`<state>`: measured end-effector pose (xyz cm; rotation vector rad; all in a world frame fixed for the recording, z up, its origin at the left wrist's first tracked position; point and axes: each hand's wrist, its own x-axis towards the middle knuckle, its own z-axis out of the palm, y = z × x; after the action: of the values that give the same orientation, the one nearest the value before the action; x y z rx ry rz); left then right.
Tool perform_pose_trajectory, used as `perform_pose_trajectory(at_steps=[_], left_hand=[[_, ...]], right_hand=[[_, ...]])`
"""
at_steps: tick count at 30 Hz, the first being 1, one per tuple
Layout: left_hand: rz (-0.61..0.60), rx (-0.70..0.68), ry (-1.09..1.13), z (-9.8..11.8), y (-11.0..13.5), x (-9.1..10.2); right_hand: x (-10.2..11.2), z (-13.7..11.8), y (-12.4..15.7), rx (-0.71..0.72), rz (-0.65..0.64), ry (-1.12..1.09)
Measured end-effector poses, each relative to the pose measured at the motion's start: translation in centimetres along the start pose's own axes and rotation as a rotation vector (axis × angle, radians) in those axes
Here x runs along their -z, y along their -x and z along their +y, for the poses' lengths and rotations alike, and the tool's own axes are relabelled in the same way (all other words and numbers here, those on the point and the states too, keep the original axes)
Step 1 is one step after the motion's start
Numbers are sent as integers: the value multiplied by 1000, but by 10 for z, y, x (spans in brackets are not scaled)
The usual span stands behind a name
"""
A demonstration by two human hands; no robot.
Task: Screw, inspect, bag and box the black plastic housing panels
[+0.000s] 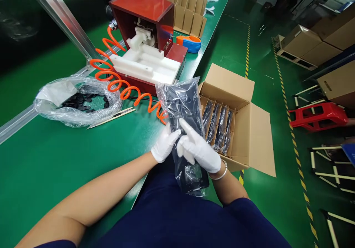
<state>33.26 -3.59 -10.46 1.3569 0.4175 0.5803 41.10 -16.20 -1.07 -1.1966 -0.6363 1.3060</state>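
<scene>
A long, flat black part in a clear plastic bag [190, 100] is held tilted in front of my body, close to the table's edge. My left hand [164, 144], in a white glove, grips its left side, with the thumb on top and the other fingers hidden beneath. Over the bag's front lies my right hand [199, 148], also gloved. Its index finger is stretched out along the plastic and the other fingers are loosely bent and apart. Just right of the bag stands an open cardboard box [241, 129] with several bagged black parts [219, 126] upright between dividers.
A red machine [144, 4] with a white fixture stands on the green table [55, 166]. An orange coiled hose [124, 87] runs towards the bag. At left lies a plastic bag of small black pieces [80, 100]. Behind are cardboard dividers [185, 9] and a tape roll [191, 44].
</scene>
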Motion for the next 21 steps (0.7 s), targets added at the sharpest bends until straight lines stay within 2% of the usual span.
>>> perform_pose_trajectory(at_steps=[3,10,15,21], left_hand=[[-46,-22,3,-2,1,0],[-98,-100,-44,3,4,-1],[-101,-103,-93,3,3,0],[-78,-72,-99,1,3,-1]], right_hand=[[9,4,4,64,138,-70],[18,16,10,79,180,-122],[12,16,12,91,115,-144],[-2,11,9,24,53,-129]])
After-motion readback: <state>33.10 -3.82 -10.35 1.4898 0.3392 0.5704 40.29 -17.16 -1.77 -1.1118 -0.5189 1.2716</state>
